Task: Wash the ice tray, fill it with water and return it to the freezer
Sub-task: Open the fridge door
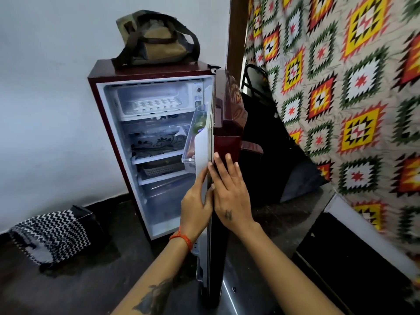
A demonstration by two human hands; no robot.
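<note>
Your left hand (196, 201) and right hand (229, 192) are both on the edge of the open fridge door (223, 123): the left lies flat on the inner white lining with fingers straight and pressed together, the right rests on the dark red outer face with fingers straight and slightly spread, neither curled round anything. Beyond them the small fridge (147, 142) stands open against the far wall. At its top, the freezer compartment (154, 98) holds the white ice tray (155, 103), lying flat on the compartment floor; you cannot tell whether its cells hold water. Below it are clear shelves, one with a dark floral pattern, and a pale slotted basket (159, 170) lower down. A clear door bin (193, 142) carries something green, too blurred to name. On the fridge top sits an olive bag (156, 39). On the floor to the left lies a zigzag-patterned cloth (50, 235).
</note>
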